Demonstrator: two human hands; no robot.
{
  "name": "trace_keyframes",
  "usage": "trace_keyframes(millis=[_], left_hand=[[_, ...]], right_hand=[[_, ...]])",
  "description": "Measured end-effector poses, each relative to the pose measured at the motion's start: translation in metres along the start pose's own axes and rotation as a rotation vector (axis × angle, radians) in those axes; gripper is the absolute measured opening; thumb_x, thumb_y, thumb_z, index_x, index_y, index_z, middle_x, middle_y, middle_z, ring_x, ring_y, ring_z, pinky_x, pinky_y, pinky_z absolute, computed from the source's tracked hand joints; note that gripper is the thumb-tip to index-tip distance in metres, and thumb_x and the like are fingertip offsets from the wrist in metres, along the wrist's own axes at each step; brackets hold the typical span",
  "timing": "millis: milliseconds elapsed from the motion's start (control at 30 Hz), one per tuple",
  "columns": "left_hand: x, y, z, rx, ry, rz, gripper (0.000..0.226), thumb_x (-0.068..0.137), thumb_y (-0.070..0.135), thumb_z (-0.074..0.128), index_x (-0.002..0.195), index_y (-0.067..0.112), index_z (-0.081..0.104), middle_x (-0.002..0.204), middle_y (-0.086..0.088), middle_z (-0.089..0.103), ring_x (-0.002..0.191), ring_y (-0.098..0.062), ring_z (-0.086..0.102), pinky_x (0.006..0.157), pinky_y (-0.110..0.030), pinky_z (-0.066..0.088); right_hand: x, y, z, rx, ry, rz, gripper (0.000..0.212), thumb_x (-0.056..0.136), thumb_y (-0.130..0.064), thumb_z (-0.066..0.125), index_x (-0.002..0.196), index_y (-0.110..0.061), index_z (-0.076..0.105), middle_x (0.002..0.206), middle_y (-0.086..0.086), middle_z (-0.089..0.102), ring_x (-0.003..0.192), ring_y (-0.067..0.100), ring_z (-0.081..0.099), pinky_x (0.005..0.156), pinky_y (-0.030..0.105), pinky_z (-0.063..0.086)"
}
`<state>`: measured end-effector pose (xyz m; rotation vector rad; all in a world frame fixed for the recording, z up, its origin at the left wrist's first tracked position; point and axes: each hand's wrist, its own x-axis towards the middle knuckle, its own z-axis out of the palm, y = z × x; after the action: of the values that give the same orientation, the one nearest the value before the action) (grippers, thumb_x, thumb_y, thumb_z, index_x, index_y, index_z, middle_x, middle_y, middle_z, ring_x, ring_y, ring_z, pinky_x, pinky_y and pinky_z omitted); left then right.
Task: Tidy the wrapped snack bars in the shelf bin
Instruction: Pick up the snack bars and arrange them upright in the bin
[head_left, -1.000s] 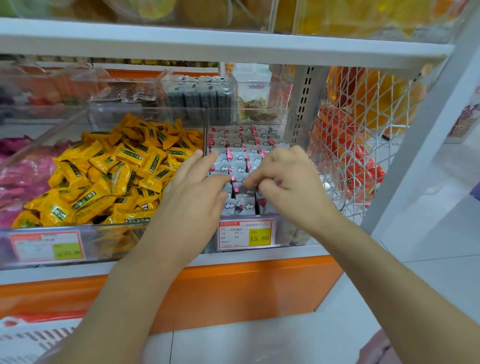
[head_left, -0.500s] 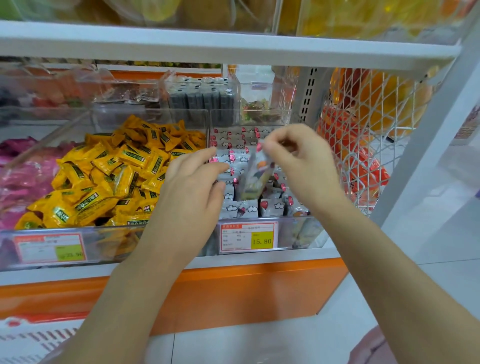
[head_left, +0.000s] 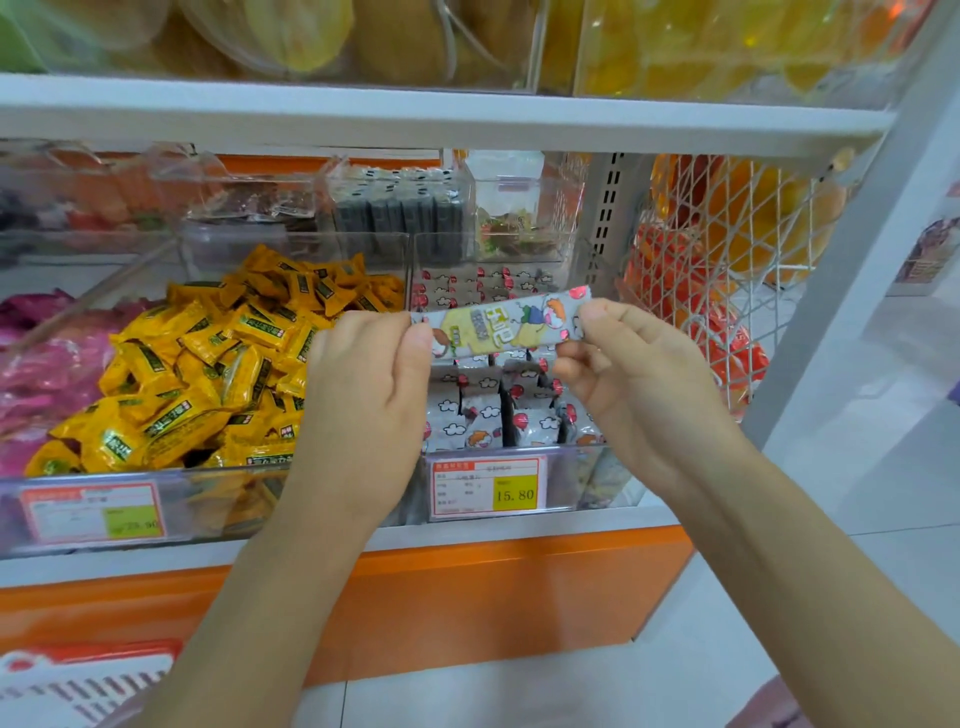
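One snack bar (head_left: 501, 325) is up in the air, lying flat, just above the clear bin (head_left: 576, 470). The left hand (head_left: 363, 395) pinches its left end. The right hand (head_left: 628, 384) pinches its right end. The other bars (head_left: 483, 415) stand in rows in the bin below, behind the price tag (head_left: 488, 488). I think this is the step of taking one bar out to fix it. Next, the bar needs to turn upright and slide into a gap in the rows, facing like the rest.
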<state>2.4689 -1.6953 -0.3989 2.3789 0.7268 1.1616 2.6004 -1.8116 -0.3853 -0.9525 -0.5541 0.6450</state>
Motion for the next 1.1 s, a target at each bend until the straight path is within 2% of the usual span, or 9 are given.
trace_keyframes(millis=[67,167,267,567,700,833,933,1000,1100], left_hand=[[0.001,0.002,-0.001,-0.113,0.014,-0.047,0.034,0.100,0.028,0.030,0.085,0.011,0.055,0.083,-0.005,0.054,0.084,-0.016,0.047,0.068,-0.028,0.030],[0.002,0.005,-0.002,-0.299,0.062,-0.154,0.026,0.099,0.028,0.034,0.090,0.021,0.057,0.075,0.004,0.058,0.065,0.001,0.051,0.053,-0.012,0.036],[0.004,0.005,-0.003,-0.523,0.090,-0.290,0.019,0.097,0.030,0.041,0.085,0.028,0.056,0.060,0.009,0.058,0.045,0.000,0.045,0.041,-0.010,0.033],[0.006,0.007,-0.009,-0.916,-0.023,-0.460,0.011,0.096,0.016,0.046,0.092,0.013,0.056,0.055,0.008,0.058,0.043,-0.003,0.045,0.036,-0.014,0.033],[0.005,0.008,-0.009,-0.948,-0.125,-0.366,0.011,0.094,0.006,0.047,0.100,0.011,0.055,0.061,0.003,0.064,0.048,-0.005,0.050,0.040,-0.015,0.039],[0.003,0.010,-0.008,-0.906,-0.187,-0.289,0.018,0.093,0.002,0.048,0.105,0.015,0.052,0.066,-0.001,0.067,0.051,-0.007,0.055,0.044,-0.016,0.044],[0.004,0.009,-0.007,-0.812,-0.184,-0.225,0.026,0.092,0.001,0.048,0.106,0.022,0.053,0.067,0.000,0.067,0.051,-0.006,0.056,0.047,-0.016,0.046],[0.003,0.010,-0.007,-0.711,-0.189,-0.166,0.033,0.092,-0.001,0.047,0.110,0.025,0.056,0.067,-0.001,0.067,0.051,-0.005,0.056,0.049,-0.016,0.046],[0.001,0.012,-0.004,-0.618,-0.183,-0.142,0.035,0.092,0.000,0.046,0.113,0.026,0.058,0.070,0.000,0.067,0.057,-0.003,0.060,0.053,-0.016,0.049]], right_hand=[[0.000,-0.001,-0.002,0.052,-0.075,0.044,0.003,0.079,-0.003,0.059,0.082,-0.003,0.058,0.063,0.001,0.062,0.056,0.009,0.061,0.061,0.018,0.054],[-0.002,-0.002,-0.003,0.051,-0.125,0.078,0.026,0.066,0.001,0.061,0.092,0.003,0.060,0.070,0.007,0.068,0.060,0.013,0.066,0.062,0.018,0.055],[-0.003,-0.001,-0.003,0.037,-0.112,0.069,0.039,0.064,0.003,0.062,0.102,0.008,0.057,0.079,0.014,0.064,0.062,0.015,0.067,0.061,0.018,0.054],[-0.002,-0.001,-0.004,0.064,-0.033,0.044,0.026,0.066,0.004,0.062,0.092,0.003,0.059,0.069,0.010,0.069,0.061,0.015,0.069,0.058,0.017,0.054],[0.000,-0.001,-0.006,0.177,0.103,0.087,0.013,0.083,0.012,0.054,0.091,0.001,0.057,0.063,0.006,0.068,0.057,0.013,0.068,0.055,0.015,0.053],[0.000,-0.002,-0.009,0.216,0.175,0.087,0.014,0.087,0.009,0.053,0.082,-0.004,0.056,0.057,0.004,0.065,0.053,0.011,0.065,0.053,0.017,0.053],[0.001,-0.003,-0.011,0.109,0.145,0.095,0.006,0.085,-0.010,0.061,0.087,-0.006,0.057,0.075,0.009,0.061,0.058,0.015,0.064,0.053,0.021,0.053],[0.001,-0.003,-0.013,-0.007,0.130,0.113,0.029,0.076,-0.032,0.067,0.091,-0.009,0.056,0.086,0.011,0.058,0.065,0.019,0.065,0.052,0.024,0.052],[0.000,0.000,-0.012,-0.139,0.112,0.040,0.020,0.082,-0.022,0.067,0.077,-0.011,0.052,0.094,0.018,0.059,0.072,0.023,0.061,0.055,0.023,0.051]])
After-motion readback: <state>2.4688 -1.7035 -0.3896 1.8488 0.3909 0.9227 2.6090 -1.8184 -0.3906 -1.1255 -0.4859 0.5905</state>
